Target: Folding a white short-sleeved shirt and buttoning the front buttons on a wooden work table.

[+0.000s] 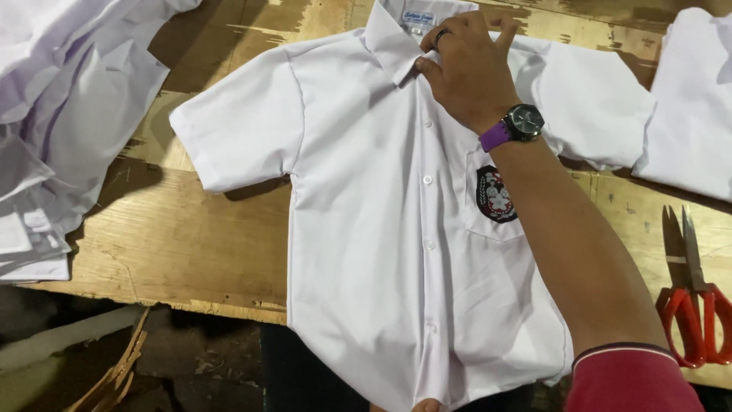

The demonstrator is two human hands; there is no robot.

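Underneath everything, a worn wooden tabletop [191, 252], bare plywood with scuffed patches, its near edge dropping off to a dark floor.

Spread flat across the middle, front up and buttoned, a white short-sleeved shirt [366, 229]: collar at the far side, sleeves out to both sides, hem hanging over the near edge of the tabletop. Laid out smooth, probably so that the whole front shows and can be handled evenly.

At the left, a loose pile of white garments [69, 114], crumpled and overlapping, just clear of the shirt's sleeve. At the far right, another white garment [690, 99], touching or overlapping the other sleeve.

Reaching in from the lower right, in a red sleeve, the right hand [469, 69]: fairly wide, fingers fanned flat over the collar, thumb against the collar point, closed around nothing. Seemingly pressing the collar down to keep it in place.

At the hem, a small skin-coloured tip, perhaps the left hand [427, 404]; too little visible to tell its state.

Near the right edge, red-handled scissors [690, 297], closed, lying apart from the shirt but within easy reach.

Smaller still: a dark wristwatch [522, 122] on a purple strap, a round dark badge [496, 194] on the chest pocket, a dark ring [441, 36] on one finger.
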